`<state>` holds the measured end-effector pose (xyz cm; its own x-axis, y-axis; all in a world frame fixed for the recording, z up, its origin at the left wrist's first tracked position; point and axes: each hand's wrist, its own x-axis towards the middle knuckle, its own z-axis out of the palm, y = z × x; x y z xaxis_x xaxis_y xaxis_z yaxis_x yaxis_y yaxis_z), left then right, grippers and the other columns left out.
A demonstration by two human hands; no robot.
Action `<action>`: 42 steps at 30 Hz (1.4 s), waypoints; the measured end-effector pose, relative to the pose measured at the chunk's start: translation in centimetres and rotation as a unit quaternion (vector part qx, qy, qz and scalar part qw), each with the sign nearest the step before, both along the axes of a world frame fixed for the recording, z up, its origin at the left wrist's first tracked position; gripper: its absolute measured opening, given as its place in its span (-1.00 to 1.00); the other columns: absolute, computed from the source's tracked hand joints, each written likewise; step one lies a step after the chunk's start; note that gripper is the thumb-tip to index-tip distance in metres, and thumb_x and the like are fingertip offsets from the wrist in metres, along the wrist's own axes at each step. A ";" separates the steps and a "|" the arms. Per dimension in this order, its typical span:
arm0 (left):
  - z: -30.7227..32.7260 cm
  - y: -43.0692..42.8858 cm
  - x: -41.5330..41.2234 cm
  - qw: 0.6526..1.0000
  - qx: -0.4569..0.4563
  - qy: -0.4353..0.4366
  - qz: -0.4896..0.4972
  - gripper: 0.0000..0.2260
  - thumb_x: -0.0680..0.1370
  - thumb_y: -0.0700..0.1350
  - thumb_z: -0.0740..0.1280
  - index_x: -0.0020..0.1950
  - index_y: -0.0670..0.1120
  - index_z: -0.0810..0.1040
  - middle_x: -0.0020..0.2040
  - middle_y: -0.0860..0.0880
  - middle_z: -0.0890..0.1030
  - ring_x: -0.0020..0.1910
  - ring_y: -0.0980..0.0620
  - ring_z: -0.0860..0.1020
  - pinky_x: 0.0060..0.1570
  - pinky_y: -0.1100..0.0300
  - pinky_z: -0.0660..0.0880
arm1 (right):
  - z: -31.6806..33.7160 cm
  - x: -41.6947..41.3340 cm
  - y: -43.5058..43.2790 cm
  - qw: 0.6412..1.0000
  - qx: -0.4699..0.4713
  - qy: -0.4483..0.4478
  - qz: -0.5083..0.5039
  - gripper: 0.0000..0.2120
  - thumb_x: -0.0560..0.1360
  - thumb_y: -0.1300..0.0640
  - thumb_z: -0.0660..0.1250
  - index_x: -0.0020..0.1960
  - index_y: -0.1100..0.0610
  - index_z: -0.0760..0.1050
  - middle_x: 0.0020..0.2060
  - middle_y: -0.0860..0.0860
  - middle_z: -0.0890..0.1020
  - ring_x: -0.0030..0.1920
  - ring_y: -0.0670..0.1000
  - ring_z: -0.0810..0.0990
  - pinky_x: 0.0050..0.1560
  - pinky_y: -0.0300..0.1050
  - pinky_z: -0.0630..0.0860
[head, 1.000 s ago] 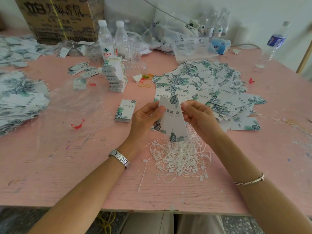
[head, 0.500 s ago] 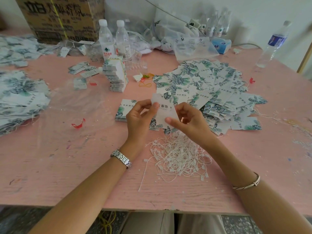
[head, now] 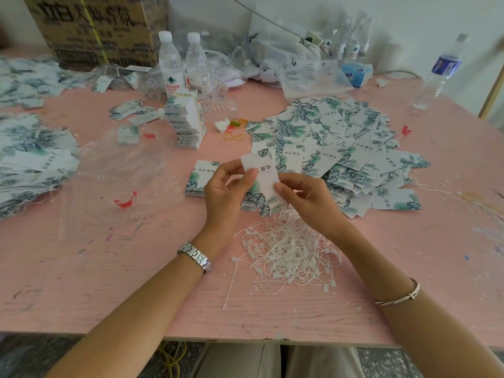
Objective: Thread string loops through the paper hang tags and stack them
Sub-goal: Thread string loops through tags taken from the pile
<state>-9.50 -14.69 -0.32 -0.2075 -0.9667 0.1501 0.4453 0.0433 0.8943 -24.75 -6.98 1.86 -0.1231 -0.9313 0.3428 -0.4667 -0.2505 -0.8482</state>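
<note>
I hold one white hang tag (head: 264, 173) with a green leaf print upright over the pink table (head: 109, 255). My left hand (head: 225, 192) pinches the tag's upper left corner. My right hand (head: 305, 200) pinches its right edge with thumb and forefinger. Whether a string passes through the tag cannot be told. Below my hands lies a tangle of white string loops (head: 289, 249). A wide heap of loose tags (head: 335, 143) spreads behind my right hand. A small flat stack of tags (head: 200, 178) sits just beyond my left hand.
A tall leaning stack of tags (head: 186, 121) stands mid-table, two water bottles (head: 181, 66) and a cardboard box (head: 92, 28) behind it. Strung tags pile up at the left edge (head: 30, 159). Clear plastic film (head: 114, 170), rubber bands (head: 234, 130) and another bottle (head: 439, 75) lie around.
The tag has been lifted and turned from hanging point-down to upright between my hands. My right hand slid from the tag's top to its right edge.
</note>
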 end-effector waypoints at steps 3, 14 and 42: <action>-0.1 0.0 0.1 1.000 -0.017 -0.007 0.004 -0.85 0.51 -0.23 0.48 0.03 -0.03 0.63 -0.16 0.13 0.66 -0.14 0.17 0.61 -0.14 0.34 0.54 | -0.1 -0.2 -0.2 0.997 -0.060 0.016 -0.039 -0.59 0.59 0.26 0.34 0.42 0.22 0.39 -0.27 0.09 0.62 -0.32 -0.04 0.53 -0.30 -0.10 0.50; -0.2 0.7 -0.2 0.982 -0.138 -0.128 -0.012 -0.93 0.54 -0.20 0.46 0.00 -0.11 0.62 -0.18 0.19 0.65 -0.20 0.22 0.55 -0.15 0.35 0.47 | 0.8 -5.9 -0.4 0.881 -0.228 0.183 -0.372 -0.81 0.64 0.29 0.21 0.14 0.38 0.52 -0.04 0.24 0.64 -0.11 0.18 0.60 -0.16 -0.16 0.45; -0.7 1.1 -0.1 0.963 -0.186 -0.193 -0.030 -0.96 0.54 -0.14 0.47 -0.04 -0.04 0.65 -0.09 0.01 0.67 -0.16 0.15 0.55 -0.16 0.27 0.47 | -0.2 -5.5 -0.5 0.914 -0.152 0.277 -0.256 -0.67 0.63 0.06 0.17 0.06 0.25 0.61 -0.16 0.08 0.53 -0.06 0.13 0.45 0.03 0.01 0.36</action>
